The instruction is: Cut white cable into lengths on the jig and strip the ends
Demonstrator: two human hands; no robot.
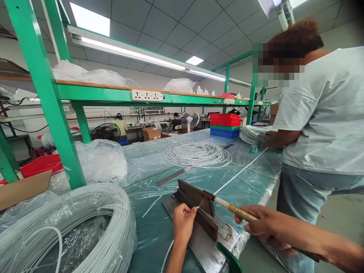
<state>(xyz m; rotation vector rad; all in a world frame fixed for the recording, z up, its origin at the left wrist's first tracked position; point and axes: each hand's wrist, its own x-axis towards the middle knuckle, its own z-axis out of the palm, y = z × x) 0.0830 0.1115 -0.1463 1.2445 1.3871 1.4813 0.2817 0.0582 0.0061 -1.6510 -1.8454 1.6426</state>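
Observation:
A bench lever cutter with dark steel blades [195,195] stands on a metal base plate [224,261] at the table's front. My left hand [182,223] is closed in a pinch on a thin white cable [167,254], right beside the blades. The cable trails down behind my left forearm. My right hand [265,225] wraps round the cutter's lever handle [234,209], whose grip is partly covered in worn tape. Beyond the blades a white cable length [241,170] stretches across the table toward a co-worker's hand [273,140].
A large plastic-wrapped cable coil [119,212] lies at left, near a green post [54,102]. A loose cable coil [196,154] rests over a steel ruler [173,176]. Stacked bins [224,126] stand behind. The co-worker [327,121] stands at right beside another coil [253,133].

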